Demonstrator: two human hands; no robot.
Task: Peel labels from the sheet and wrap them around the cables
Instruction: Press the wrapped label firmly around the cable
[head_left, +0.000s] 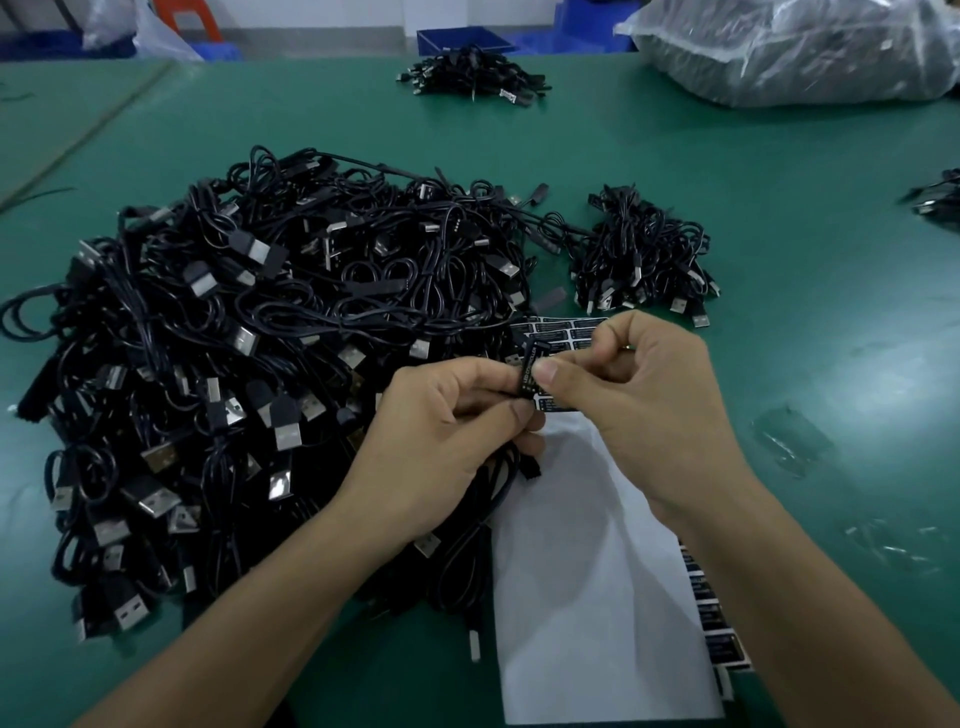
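Observation:
A black label with white print stands upright between my two hands. My left hand pinches its lower end together with a black cable that hangs down from the fist. My right hand pinches the label's upper part between thumb and fingers. Under my hands lies the white label sheet, its near part bare of labels, with black labels left at its far end.
A big heap of black USB cables fills the green table on the left. A smaller cable pile lies beyond my right hand, another at the far edge. A second label strip lies by my right forearm. A plastic bag sits far right.

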